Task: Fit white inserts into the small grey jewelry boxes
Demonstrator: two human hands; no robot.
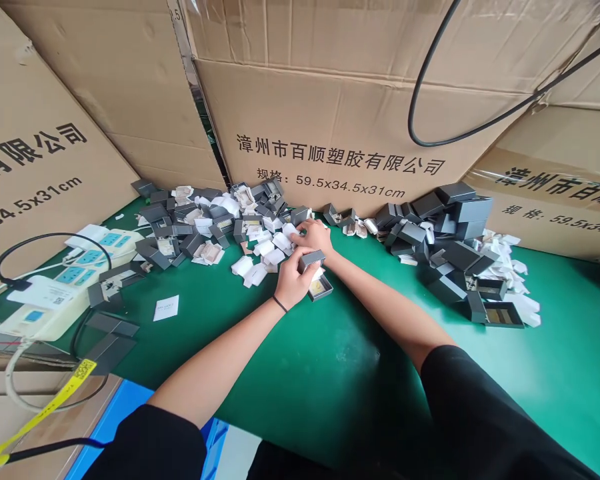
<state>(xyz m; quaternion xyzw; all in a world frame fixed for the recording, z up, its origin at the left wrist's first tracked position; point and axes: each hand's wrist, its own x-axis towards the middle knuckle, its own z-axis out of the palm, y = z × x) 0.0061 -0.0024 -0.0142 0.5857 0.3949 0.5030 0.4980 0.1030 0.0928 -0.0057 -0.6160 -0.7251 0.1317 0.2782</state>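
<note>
My left hand (291, 277) is closed on a small grey box lid (312, 259), held just above an open grey box base (321, 288) with a pale insert on the green table (330, 373). A thin black band circles that wrist. My right hand (316, 235) reaches past it into the pile of white pads and grey boxes (260, 247), fingers curled on a white piece (291, 230). Both forearms stretch out from black sleeves.
Large cardboard cartons (330, 133) wall off the back. A second heap of grey boxes (450, 247) lies at the right. White power strips (75, 273) with cables sit at the left, beside flat grey box pieces (110, 333). A blue bin (115, 413) is near me.
</note>
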